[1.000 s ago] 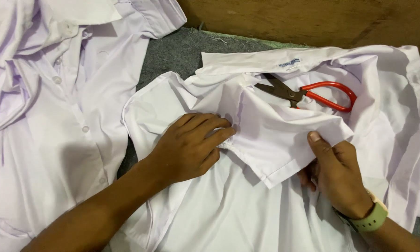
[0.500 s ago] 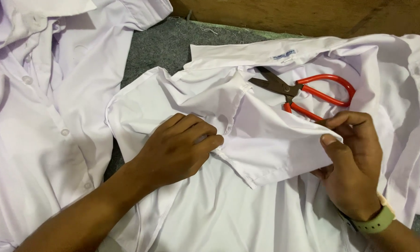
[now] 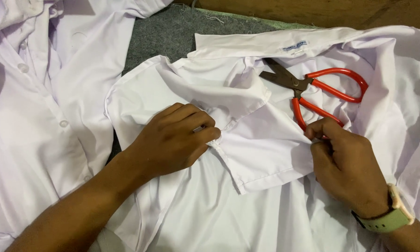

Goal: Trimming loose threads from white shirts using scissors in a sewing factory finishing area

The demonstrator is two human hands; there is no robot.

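1. Surface (image 3: 172,35): I see grey felt-like covering w/ loose threads; a brown wooden board (image 3: 312,9) runs along the far edge.
2. Left hand (image 3: 172,140): palm down on the white shirt (image 3: 247,140), fingers (image 3: 191,122) curled, tips pressing a small gathered fold at the sleeve edge; hold looks like a pinch, not a full grasp.
3. Right hand (image 3: 345,163): knuckles up, fingers bent tight, pinching the sleeve cloth at its right edge, just beside the lower scissor handle. Pale green watch (image 3: 389,217) on the wrist.
4. Shirt: smooth thin woven cloth, creased, collar at top; lies centre-right, under both hands.
5. Scissors (image 3: 308,88): dark metal blades, red loop handles, resting on the shirt near the collar, blades nearly closed.
6. Second shirt (image 3: 37,107): lilac-white, buttoned, at left.
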